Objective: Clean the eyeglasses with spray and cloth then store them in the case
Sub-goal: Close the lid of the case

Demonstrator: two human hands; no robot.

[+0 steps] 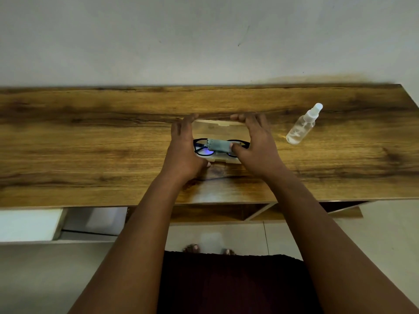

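Eyeglasses [204, 148] in case [217, 128] between hands

Home room, wooden desk [90, 143], tiled floor [385, 234], bare wall [204, 37]

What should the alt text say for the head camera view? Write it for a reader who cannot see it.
Both hands, left hand and right hand, grip the ends of an open clear case holding black-framed eyeglasses with a folded blue-grey cloth on top. The case sits on a wooden table; a clear spray bottle lies to the right.
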